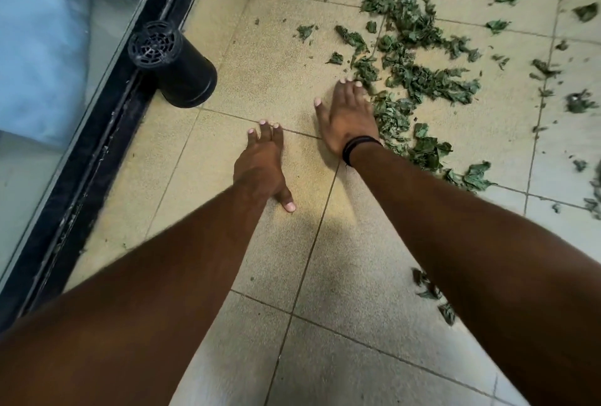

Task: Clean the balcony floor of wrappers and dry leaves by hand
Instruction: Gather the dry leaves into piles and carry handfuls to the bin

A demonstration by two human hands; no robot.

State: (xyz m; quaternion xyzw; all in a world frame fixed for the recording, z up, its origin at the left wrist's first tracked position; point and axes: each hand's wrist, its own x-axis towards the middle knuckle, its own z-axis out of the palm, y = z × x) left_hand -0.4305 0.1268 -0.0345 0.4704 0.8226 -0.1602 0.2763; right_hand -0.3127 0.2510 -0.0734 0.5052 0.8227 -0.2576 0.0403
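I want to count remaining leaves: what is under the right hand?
The right hand lies flat on the tiled floor, its edge against the dry leaves. Anything beneath its palm is covered.

Both flat hands [305, 142] press tiled floor [279, 61] beside dry leaves [419, 80].

leaves [416, 80] blurred at top right, partly behind right forearm [455, 227]

A home balcony under my arms, pale square floor tiles [182, 158], black sliding-door track [107, 132] with glass, toppled black plant pot [182, 77], scattered leaves [419, 77]
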